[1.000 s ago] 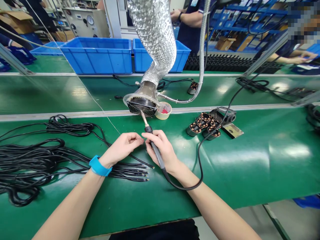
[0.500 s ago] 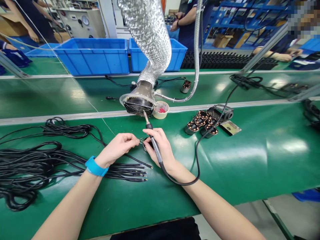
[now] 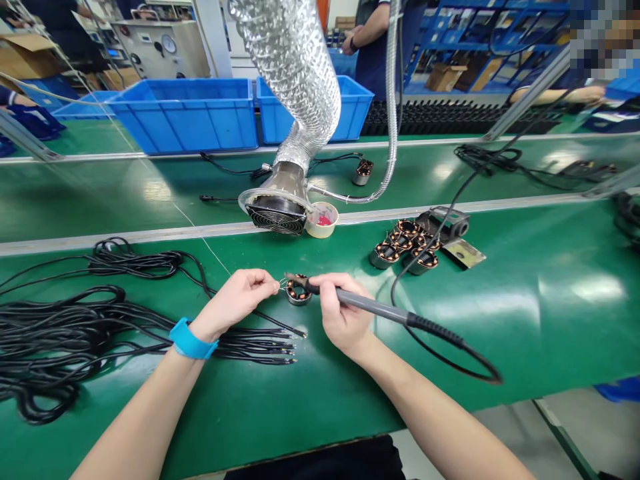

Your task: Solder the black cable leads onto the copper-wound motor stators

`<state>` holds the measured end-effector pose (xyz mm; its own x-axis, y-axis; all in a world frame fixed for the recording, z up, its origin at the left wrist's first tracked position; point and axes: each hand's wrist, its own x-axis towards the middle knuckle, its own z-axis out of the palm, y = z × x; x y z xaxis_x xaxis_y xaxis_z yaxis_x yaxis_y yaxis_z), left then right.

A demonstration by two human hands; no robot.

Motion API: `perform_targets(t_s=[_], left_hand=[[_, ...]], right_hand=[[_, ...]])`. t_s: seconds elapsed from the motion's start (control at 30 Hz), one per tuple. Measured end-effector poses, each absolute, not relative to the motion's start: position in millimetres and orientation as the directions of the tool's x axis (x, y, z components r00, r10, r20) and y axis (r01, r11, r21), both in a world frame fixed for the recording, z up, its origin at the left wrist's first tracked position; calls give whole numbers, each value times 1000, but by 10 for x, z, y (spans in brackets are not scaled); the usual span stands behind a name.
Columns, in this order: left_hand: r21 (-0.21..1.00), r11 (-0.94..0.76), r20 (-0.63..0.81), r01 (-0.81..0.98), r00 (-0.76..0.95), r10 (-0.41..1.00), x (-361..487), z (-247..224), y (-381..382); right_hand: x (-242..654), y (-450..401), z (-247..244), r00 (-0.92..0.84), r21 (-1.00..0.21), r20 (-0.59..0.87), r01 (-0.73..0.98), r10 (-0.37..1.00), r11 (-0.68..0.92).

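Note:
My right hand (image 3: pixel 345 310) grips a soldering iron (image 3: pixel 373 305) by its grey handle. The iron's tip reaches left over a round copper-wound motor stator (image 3: pixel 299 293) that lies on the green bench. Thin light wires (image 3: pixel 283 283) stick out of the pinched fingers of my left hand (image 3: pixel 245 293) toward the stator's left rim. Whether they touch the rim is too small to tell. Below, several black cables (image 3: pixel 260 350) end in stripped tips. More copper-wound stators (image 3: pixel 400 245) stand grouped to the right.
A silver fume duct (image 3: pixel 310 87) hangs ahead with a fan guard (image 3: pixel 276 217) at its mouth. Beside it sits a small round tub (image 3: pixel 321 221). An iron stand (image 3: pixel 445 227) is at right, coiled cables (image 3: pixel 65 333) at left, and blue bins (image 3: pixel 185 117) behind.
My right hand has let go of the stator and swung the soldering iron down, so its tip now points left over the stator. The left hand has barely moved.

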<state>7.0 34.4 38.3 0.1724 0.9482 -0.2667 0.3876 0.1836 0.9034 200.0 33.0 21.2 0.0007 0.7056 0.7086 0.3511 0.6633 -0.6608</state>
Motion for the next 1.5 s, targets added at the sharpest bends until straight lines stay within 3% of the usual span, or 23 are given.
perform_targets(t_s=[0.27, 0.57, 0.8, 1.5], left_hand=[[914, 203, -279, 350, 181, 943, 63, 372, 343], [919, 193, -266, 344, 181, 947, 65, 357, 337], [912, 202, -275, 357, 167, 947, 74, 371, 348], [916, 254, -319, 309, 180, 931, 65, 338, 347]], right_hand=[[1973, 279, 187, -65, -572, 777, 343, 626, 745], [1974, 292, 176, -73, -578, 770, 340, 634, 741], [2005, 302, 166, 14, -658, 723, 318, 691, 682], [2024, 330, 151, 47, -635, 749, 332, 661, 697]])
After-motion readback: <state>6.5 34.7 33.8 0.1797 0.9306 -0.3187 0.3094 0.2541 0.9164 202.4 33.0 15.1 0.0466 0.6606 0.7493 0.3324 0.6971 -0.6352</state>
